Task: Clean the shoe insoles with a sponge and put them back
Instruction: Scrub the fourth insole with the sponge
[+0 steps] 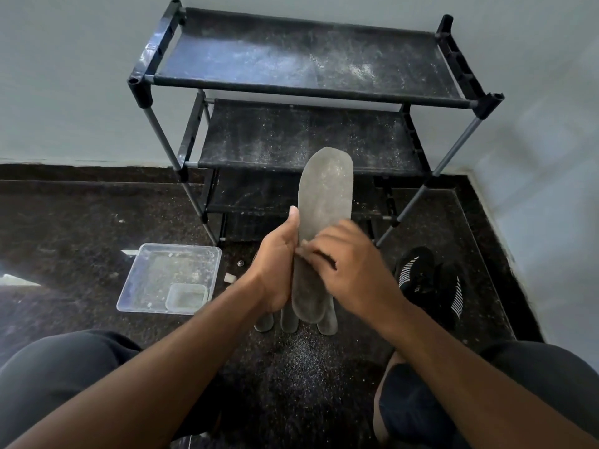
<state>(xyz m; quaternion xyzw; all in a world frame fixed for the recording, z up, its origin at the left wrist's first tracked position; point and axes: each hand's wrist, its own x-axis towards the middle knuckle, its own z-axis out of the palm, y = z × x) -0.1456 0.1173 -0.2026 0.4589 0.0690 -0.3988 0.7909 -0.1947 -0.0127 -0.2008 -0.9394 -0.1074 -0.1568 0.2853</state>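
Knees in dark trousers (61, 377) sat nearest the lens, both bare forearms reaching out over the speckled black stone floor (81, 222). Left hand (275, 264) gripped the long grey felt-like insole (324, 202) along its left edge, thumb up, holding it upright above the floor. Right hand (350, 257) pressed on the insole's mid-section, fingers curled over something small (presumably the sponge; blurred, could not tell).

Risks, as judged: the insole was held only at its lower half, so firm rubbing could fold the free toe end or twist it out of the grip. Loosened grit would likely fall onto the three other grey insoles (290, 322) lying directly beneath.

Around: clear plastic square tray (139, 280) just left, a smaller clear tub (186, 296) in its corner; small white lump (229, 277) beside it. Black knit sneakers with white stripes (431, 280) at right, near the dusty black three-tier shoe rack (304, 56), which crowded the space ahead.
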